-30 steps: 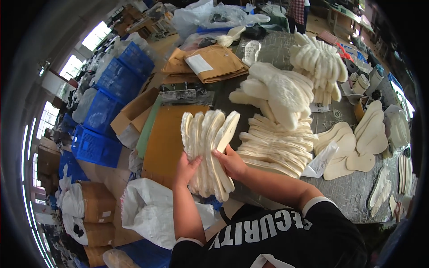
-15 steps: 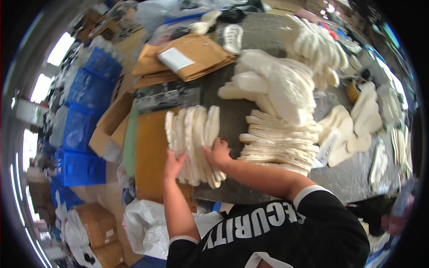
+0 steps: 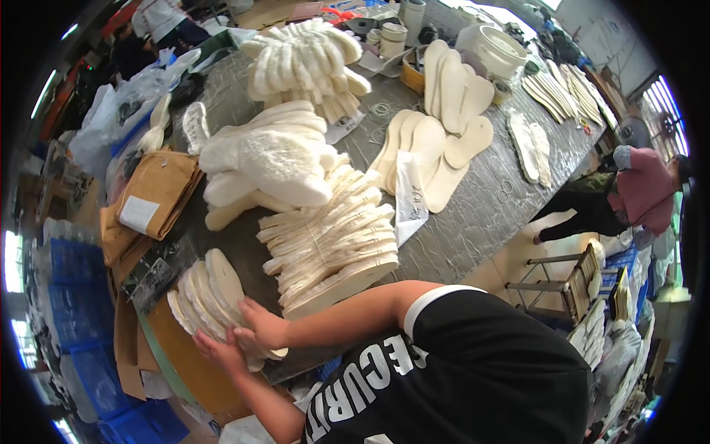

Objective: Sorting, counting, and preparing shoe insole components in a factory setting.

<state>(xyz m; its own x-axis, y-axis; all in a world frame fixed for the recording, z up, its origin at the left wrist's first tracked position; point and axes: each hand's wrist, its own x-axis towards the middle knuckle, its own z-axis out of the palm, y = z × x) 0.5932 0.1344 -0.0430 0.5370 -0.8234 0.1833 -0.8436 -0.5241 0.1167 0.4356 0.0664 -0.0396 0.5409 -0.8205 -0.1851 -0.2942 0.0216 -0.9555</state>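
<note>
A row of cream fleece insoles (image 3: 203,292) stands on edge at the left of the table. Against its near end is my left hand (image 3: 224,354), fingers bent over the insoles. My right hand (image 3: 260,325) presses on the right side of the same row, its thumb side close to my left hand. Between them the hands hold the row together; some fingertips are hidden. Just right of it lies a taller bundle of insoles (image 3: 329,240), bound with a thin string. Behind that rests a loose pile of fluffy white insoles (image 3: 270,155).
Farther back sits another insole heap (image 3: 307,63). Flat beige insoles (image 3: 425,140) and a white paper strip (image 3: 409,196) lie right of centre on the grey table (image 3: 473,229). Folded brown paper bags (image 3: 151,196) lie left, blue crates (image 3: 85,311) beyond. A person (image 3: 643,185) is at far right.
The view has turned to the right, bringing a person and a metal rack into sight. My hands have come closer together at the near end of the insole row.
</note>
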